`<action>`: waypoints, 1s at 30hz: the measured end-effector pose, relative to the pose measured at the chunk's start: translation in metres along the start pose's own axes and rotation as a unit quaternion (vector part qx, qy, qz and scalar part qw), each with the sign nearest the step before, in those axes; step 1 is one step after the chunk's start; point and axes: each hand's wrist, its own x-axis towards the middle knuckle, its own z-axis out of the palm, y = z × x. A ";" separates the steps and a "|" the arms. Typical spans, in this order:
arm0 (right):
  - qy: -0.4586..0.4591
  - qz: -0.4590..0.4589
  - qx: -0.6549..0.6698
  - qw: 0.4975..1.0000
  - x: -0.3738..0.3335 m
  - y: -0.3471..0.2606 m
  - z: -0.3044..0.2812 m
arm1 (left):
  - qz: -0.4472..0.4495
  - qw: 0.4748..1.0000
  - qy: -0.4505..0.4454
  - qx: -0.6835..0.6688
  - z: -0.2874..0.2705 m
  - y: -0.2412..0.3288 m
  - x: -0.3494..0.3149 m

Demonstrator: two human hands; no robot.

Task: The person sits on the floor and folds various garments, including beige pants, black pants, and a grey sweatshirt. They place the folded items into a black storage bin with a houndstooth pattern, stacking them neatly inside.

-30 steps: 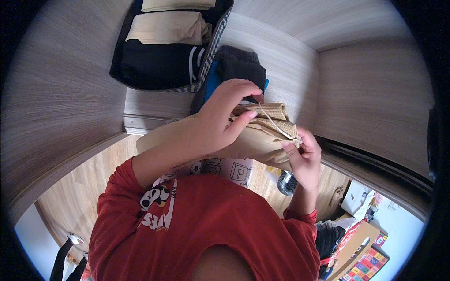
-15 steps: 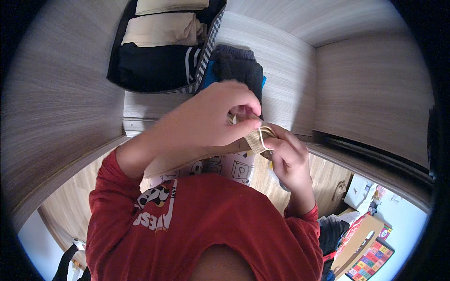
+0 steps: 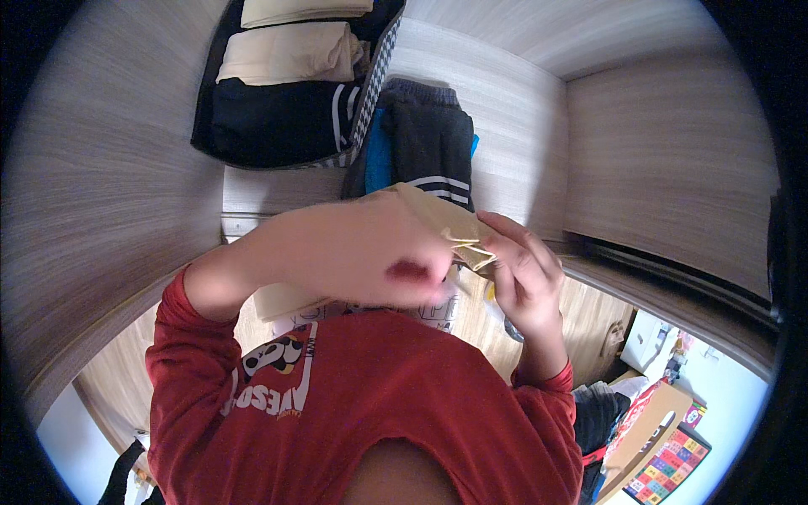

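Observation:
A beige garment (image 3: 439,214), its kind unclear, is bunched between my hands in front of the shelf. My right hand (image 3: 526,273) pinches its folded, yellowish edge between thumb and fingers. Over the garment's left part lies my left hand (image 3: 353,246), blurred, with curled fingers that are partly hidden; its hold on the cloth cannot be made out. More pale cloth (image 3: 282,303) shows below my left forearm. Just beyond the garment, folded dark grey pants (image 3: 431,135) with white stripes lie on the shelf, with blue cloth (image 3: 380,151) under them.
A black fabric box (image 3: 376,93) with a checked side stands on the shelf (image 3: 513,109), left of the pants. It holds folded beige clothes (image 3: 286,55) and a black striped garment (image 3: 273,118). Wooden panels (image 3: 665,151) close in both sides. A wooden chair (image 3: 648,438) stands at lower right.
My left hand has moved down and turned over, blurring. The beige cloth now stretches farther up between my hands, and more of the dark grey pants shows. My right hand keeps its pinch.

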 end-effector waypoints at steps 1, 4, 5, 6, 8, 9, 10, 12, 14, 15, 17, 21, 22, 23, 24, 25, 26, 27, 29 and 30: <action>0.001 -0.003 0.000 1.000 0.000 0.000 0.000 | -0.014 0.992 0.122 0.001 -0.003 0.008 0.004; 0.006 -0.017 0.003 1.000 0.002 -0.001 0.002 | 0.014 0.961 0.266 0.076 -0.001 0.000 0.015; 0.008 -0.017 0.001 1.000 0.003 -0.002 0.003 | 0.017 0.969 0.240 0.058 0.001 -0.006 0.018; 0.010 -0.018 0.000 1.000 0.003 -0.003 0.003 | 0.019 0.976 0.213 0.040 0.002 -0.008 0.020; 0.002 -0.007 0.004 1.000 0.001 -0.001 0.005 | -0.037 0.989 0.145 -0.005 0.002 -0.009 0.020; -0.002 -0.001 0.006 1.000 0.000 -0.001 0.006 | -0.038 0.989 0.140 0.002 0.003 -0.011 0.021; -0.004 0.000 -0.006 1.000 0.001 -0.001 0.006 | -0.039 0.990 0.135 0.010 0.004 -0.013 0.021; -0.010 -0.001 -0.027 1.000 0.004 -0.002 0.005 | -0.006 0.985 0.165 0.045 0.007 -0.017 0.021; -0.021 0.032 -0.025 0.999 0.005 -0.004 0.006 | 0.011 0.978 0.190 0.084 0.008 -0.018 0.021; -0.027 0.048 -0.023 0.998 0.006 -0.005 0.007 | 0.012 0.974 0.200 0.107 0.008 -0.017 0.022; -0.047 0.076 -0.034 0.995 0.003 -0.006 0.009 | 0.007 0.967 0.227 0.119 0.007 -0.019 0.022; -0.073 0.083 -0.050 0.993 0.006 -0.011 0.009 | -0.020 0.952 0.288 0.101 0.010 -0.025 0.025; -0.075 0.071 -0.059 0.993 0.003 -0.011 0.010 | -0.026 0.947 0.303 0.103 0.011 -0.025 0.026; -0.076 0.059 -0.068 0.993 -0.002 -0.011 0.013 | -0.047 0.955 0.278 0.090 0.010 -0.025 0.026; -0.078 0.048 -0.078 0.993 -0.005 -0.011 0.014 | -0.068 0.962 0.252 0.076 0.007 -0.023 0.025; -0.098 0.044 -0.082 0.991 -0.007 -0.012 0.013 | -0.088 0.968 0.226 0.063 0.006 -0.023 0.026; -0.096 0.043 -0.073 0.992 -0.007 -0.013 0.015 | -0.069 0.968 0.220 0.094 0.007 -0.025 0.025; -0.094 0.041 -0.064 0.993 -0.006 -0.016 0.017 | -0.050 0.967 0.214 0.126 0.010 -0.029 0.026; -0.083 0.026 -0.071 0.994 -0.004 -0.021 0.021 | -0.094 0.976 0.146 0.129 0.012 -0.038 0.034; -0.076 0.011 -0.082 0.994 -0.002 -0.025 0.023 | -0.121 0.976 0.092 0.159 0.010 -0.040 0.041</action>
